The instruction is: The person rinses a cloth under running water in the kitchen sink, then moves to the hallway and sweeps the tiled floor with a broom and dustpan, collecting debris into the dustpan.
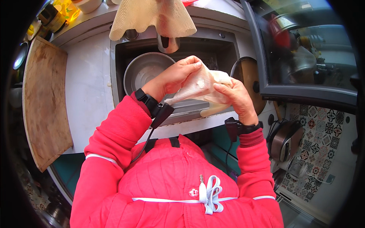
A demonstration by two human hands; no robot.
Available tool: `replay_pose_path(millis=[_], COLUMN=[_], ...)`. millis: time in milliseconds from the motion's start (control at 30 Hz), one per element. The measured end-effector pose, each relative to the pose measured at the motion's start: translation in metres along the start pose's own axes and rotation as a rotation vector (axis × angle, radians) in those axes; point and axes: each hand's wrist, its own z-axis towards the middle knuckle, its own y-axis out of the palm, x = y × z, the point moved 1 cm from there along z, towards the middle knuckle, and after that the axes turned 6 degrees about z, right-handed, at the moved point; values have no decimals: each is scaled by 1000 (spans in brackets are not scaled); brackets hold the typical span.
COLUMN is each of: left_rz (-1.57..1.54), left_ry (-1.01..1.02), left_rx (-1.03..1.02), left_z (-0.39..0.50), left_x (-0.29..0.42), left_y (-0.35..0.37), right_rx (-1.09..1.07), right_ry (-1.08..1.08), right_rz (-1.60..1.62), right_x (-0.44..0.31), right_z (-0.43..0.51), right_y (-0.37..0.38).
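My left hand (178,72) pinches the upper left edge of a cream mesh sheet (196,82), a cloth or soft mat. At its other end, the fingers and thumb of my right hand (239,94) grip the gathered folds. The sheet hangs bunched above the front of a sink (182,118), and a small white patch (201,83) shows on its mesh. Below and left of it, a round metal basin (137,68) stands inside the sink. A similar cream mesh sheet (154,17) drapes over the metal faucet (169,44), hiding its upper part.
A wooden board (47,105) stands at the counter's left end. On the right are a round lid (246,85) and a dark-framed glass panel (308,51) jutting inward. Farther right sits a brown appliance (286,139). Bottles (52,18) line the back left ledge.
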Motion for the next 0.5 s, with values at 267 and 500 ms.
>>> replay_pose_path(millis=[267, 500], left_rz=[9, 867], left_ry=[-62, 413], left_rx=[105, 605], left_z=[-2, -36], left_x=[-13, 3], left_y=[-3, 9], right_rx=[30, 99], right_ry=[-29, -99], right_rz=[224, 362], right_x=[29, 38], right_z=[4, 0], right_y=[0, 6])
